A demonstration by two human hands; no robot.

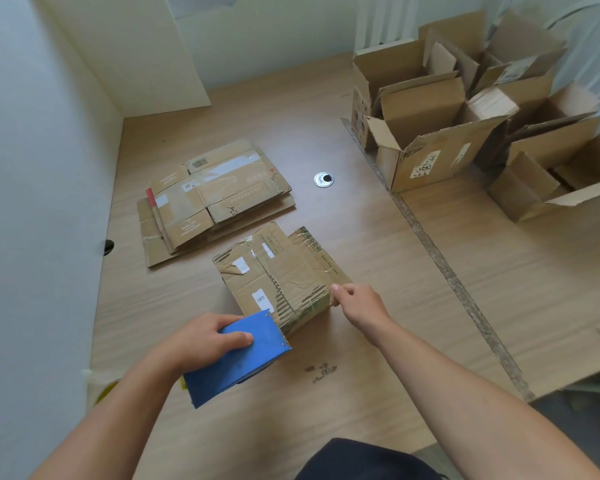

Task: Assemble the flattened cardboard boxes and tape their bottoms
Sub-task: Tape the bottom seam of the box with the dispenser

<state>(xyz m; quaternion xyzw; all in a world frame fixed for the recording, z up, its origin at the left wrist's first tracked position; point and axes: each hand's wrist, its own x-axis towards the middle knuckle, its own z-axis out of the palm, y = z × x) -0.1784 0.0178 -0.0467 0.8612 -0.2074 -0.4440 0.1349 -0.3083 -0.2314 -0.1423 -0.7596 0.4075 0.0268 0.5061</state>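
**Tape meets the box bottom**

Nearest us, the left hand has its fingers and thumb curled over the blue tape dispenser. The dispenser's toothed edge is butted against the near end of the box, likely to lay or cut a strip. Just right, the right hand pinches the box's near right corner, steadying it, I'd say. The box sits mid-table, closed face up. Farther left waits the stack of flattened boxes. At far right, the assembled boxes are parked out of the way.

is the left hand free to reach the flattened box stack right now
Likely not yet: the left hand grips the blue tape dispenser, though the table toward the stack looks unobstructed.
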